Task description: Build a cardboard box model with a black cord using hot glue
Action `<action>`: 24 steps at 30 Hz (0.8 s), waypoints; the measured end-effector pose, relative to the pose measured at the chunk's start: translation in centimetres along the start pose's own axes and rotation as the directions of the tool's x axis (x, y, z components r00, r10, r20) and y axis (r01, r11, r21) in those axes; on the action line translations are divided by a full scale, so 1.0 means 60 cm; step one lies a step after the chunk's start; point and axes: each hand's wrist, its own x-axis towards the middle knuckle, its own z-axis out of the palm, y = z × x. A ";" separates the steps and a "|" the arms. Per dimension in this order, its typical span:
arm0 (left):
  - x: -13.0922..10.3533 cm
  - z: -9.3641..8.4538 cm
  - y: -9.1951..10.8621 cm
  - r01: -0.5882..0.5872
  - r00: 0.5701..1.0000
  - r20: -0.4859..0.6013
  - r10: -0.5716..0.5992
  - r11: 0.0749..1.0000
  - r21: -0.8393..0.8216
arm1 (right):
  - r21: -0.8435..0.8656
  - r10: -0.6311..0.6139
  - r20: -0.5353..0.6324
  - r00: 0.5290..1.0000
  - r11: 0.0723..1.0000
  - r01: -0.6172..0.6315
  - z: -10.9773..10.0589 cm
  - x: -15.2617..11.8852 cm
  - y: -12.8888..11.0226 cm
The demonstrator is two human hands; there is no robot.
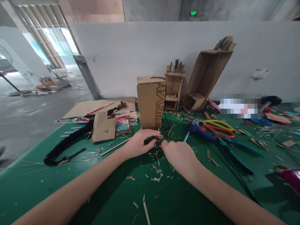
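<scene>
My left hand (137, 143) and my right hand (179, 156) meet over the green table (112, 190), just in front of an upright cardboard box (150, 101). Between the fingertips is a small dark piece (150, 139), partly covered by the fingers, so its kind is unclear. The left fingers curl around its left side. Closed in a pinch, my right hand grips it at the right end. A thin pale tip pokes up beside the left fingers. Below the hands lie wood splinters (159, 171) and scraps.
To the right lie a blue glue gun (202, 133), teal-handled pliers (234, 156) and scissors with orange and yellow handles (220, 126). A black fuzzy strip (70, 142) curves at left near a cardboard piece (104, 128). Cardboard structures (207, 72) lean on the back wall.
</scene>
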 end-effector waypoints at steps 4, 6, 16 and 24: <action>-0.002 0.001 0.000 0.009 0.999 -0.046 -0.011 0.999 -0.035 | 0.009 -0.017 0.024 1.000 1.000 0.017 -0.001 -0.007 -0.004; -0.003 0.001 -0.001 0.047 0.998 -0.044 -0.050 0.997 -0.065 | 0.008 -0.018 0.020 1.000 1.000 0.018 -0.001 -0.010 -0.004; 0.001 -0.002 -0.002 0.124 0.992 0.017 -0.122 0.986 -0.112 | 0.001 0.017 -0.020 1.000 1.000 -0.017 0.000 -0.003 -0.003; -0.001 -0.003 -0.001 0.112 0.994 0.035 -0.108 0.986 -0.122 | 0.000 -0.010 0.001 1.000 1.000 0.010 0.001 -0.007 -0.006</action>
